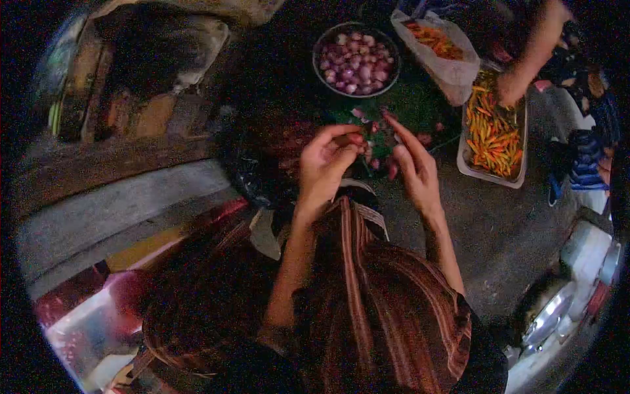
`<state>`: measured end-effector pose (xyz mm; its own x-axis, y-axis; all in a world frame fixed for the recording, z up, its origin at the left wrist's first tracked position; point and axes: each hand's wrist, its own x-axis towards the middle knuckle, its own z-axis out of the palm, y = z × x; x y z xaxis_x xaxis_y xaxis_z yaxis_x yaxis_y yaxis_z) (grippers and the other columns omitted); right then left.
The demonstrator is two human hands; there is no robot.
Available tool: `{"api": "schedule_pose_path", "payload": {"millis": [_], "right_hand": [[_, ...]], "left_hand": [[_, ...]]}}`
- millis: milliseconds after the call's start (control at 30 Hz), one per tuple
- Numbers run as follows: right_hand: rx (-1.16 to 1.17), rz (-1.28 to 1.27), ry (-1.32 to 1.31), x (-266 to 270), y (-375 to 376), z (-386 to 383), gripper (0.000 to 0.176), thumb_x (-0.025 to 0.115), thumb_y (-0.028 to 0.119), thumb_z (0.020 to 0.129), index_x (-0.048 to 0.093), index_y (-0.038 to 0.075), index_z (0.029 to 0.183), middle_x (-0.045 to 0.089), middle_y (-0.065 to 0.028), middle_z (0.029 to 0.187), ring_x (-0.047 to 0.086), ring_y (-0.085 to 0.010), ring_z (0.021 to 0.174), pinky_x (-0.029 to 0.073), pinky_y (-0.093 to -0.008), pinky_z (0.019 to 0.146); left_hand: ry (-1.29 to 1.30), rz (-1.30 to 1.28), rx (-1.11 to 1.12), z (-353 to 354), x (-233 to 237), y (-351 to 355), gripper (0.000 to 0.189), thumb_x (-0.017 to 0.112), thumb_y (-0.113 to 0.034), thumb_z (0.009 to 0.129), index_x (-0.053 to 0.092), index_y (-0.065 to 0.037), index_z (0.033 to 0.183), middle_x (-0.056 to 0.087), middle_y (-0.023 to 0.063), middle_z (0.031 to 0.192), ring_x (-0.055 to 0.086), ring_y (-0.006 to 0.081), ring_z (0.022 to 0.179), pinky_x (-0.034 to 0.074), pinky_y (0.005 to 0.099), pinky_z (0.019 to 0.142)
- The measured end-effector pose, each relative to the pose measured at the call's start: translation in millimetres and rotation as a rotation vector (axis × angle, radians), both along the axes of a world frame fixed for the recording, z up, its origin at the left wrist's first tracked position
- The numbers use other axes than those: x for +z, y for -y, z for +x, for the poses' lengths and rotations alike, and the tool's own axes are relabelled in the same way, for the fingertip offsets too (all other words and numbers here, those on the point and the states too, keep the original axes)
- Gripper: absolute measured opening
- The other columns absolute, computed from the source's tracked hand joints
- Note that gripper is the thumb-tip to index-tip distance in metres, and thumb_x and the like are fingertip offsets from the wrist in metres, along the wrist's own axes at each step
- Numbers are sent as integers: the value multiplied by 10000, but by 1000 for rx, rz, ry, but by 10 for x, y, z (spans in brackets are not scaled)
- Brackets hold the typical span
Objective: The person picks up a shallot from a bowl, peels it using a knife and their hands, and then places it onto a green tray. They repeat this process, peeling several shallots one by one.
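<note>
- Your left hand [326, 164] is curled narrow, its fingertips pinched on a small shallot [357, 140] out in front of your lap.
- Your right hand [415, 172] is open with its fingers stretched long, just beside the left one.
- Loose shallots [377, 161] lie between your two hands, over dark green leaves [413, 105].
- Beyond them stands a round bowl [321, 49] full of peeled shallots [357, 62].
- To the right, a tray [489, 176] of chillies [492, 134] sits on the floor [499, 230], and another person's hand [508, 88] rests on them.
- A striped cloth [367, 289] covers your lap.
</note>
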<state>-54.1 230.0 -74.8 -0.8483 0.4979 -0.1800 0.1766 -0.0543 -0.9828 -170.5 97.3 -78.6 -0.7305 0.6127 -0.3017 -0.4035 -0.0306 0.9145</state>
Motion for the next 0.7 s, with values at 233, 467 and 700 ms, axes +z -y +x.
{"api": "schedule_pose_path", "payload": {"millis": [233,467,700], "right_hand": [[226,-225,-29,62,451,-361,352,480,239,924,523,90,1240,539,18,733,411,-40,623,366,-201,583],[269,-23,-93,46,592,-568,358,482,256,920,525,85,1230,641,-126,1034,578,-118,749,454,-280,722],[313,66,-14,10,654,-598,362,532,256,889,537,129,1228,651,-174,919,589,-147,594,460,-292,590]], "left_hand": [[-7,147,333,-101,152,393,244,584,38,804,567,33,1048,619,91,971,586,159,898,451,278,858],[-48,143,410,-164,-23,550,258,568,53,793,535,17,1046,599,104,1016,566,182,956,433,302,887],[-44,123,478,-181,6,572,219,597,75,761,549,10,964,606,85,970,577,157,886,448,286,845]]}}
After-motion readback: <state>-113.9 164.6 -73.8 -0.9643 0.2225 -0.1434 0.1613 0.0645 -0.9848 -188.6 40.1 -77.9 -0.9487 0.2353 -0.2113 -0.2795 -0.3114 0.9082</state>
